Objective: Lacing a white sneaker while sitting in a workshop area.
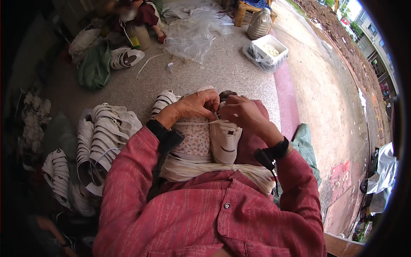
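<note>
A white shoe upper (224,146) rests on my lap, its toe end toward me. Above its far end my two hands come close together. My left hand (198,104) is closed in a pinch on a flat white shoelace (193,124), which stretches leftward across the floral cloth (192,143) on my leg. My right hand (245,112) is closed at the opening of the upper, its fingertips near the lace; what exactly they grip is partly hidden. A thick bundle of white shoelaces (188,170) lies across my lap.
Stacks of nested white shoe uppers (112,132) stand at my left. Ahead are a green bag (95,68), clear plastic sheeting (192,38), a lined white bin (269,52) and a big plastic jug (259,25). Another person's leg (157,26) shows at the top.
</note>
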